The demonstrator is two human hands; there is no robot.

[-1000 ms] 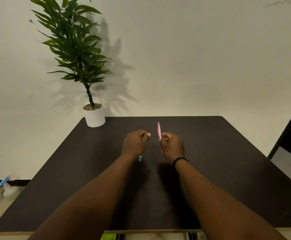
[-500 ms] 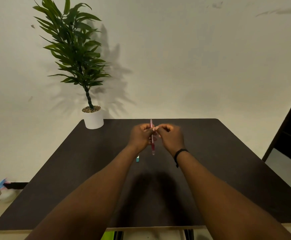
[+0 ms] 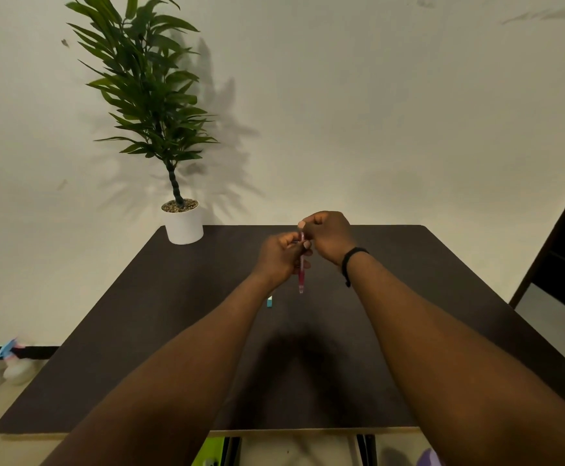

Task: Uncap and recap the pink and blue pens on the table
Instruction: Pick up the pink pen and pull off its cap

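Pink pen [image 3: 301, 271] held upright over the dark table [image 3: 442, 314], its lower end pointing down toward the tabletop. I see the left hand [image 3: 279, 258] with fingers curled tight around the barrel's upper part. Right hand [image 3: 328, 237], just above and touching, has fingertips pinched at the pen's top end; whether they hold a cap I cannot tell. A blue pen [image 3: 269, 301], mostly hidden under the left wrist, lies on the table. A black wristband [image 3: 351, 260] is on the right wrist. A potted plant [image 3: 182, 223] stands at the far left corner.
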